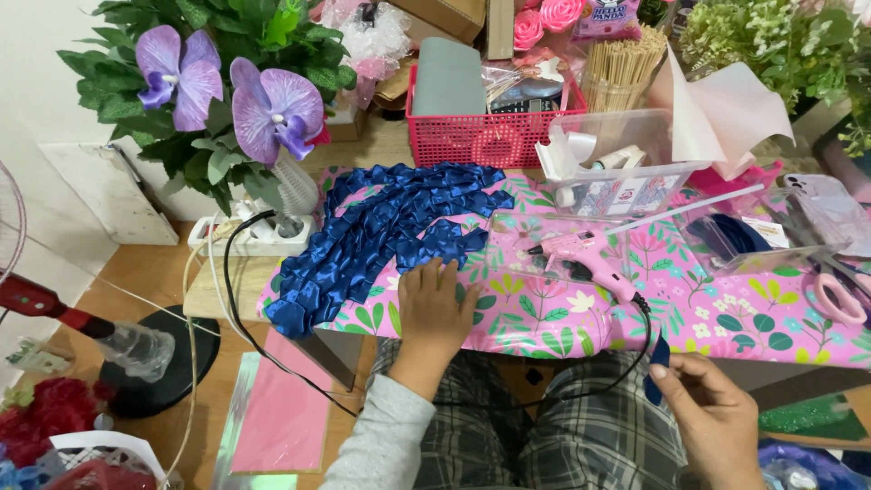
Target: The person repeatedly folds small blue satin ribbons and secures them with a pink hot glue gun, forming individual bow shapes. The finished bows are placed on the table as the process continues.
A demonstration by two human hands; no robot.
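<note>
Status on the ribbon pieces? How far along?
Done: a large heap of folded blue ribbon pieces lies on the pink floral table cover. In hand: the right hand pinches one small blue piece; the left hand rests flat by the heap. Left: cannot tell; the pink glue gun lies unused.

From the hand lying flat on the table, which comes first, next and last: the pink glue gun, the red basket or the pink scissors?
Measured from the left hand:
1. Pink glue gun, just to its right on the flowery table cover.
2. Red basket, at the back of the table, above the hand.
3. Pink scissors, far off at the right edge.
</note>
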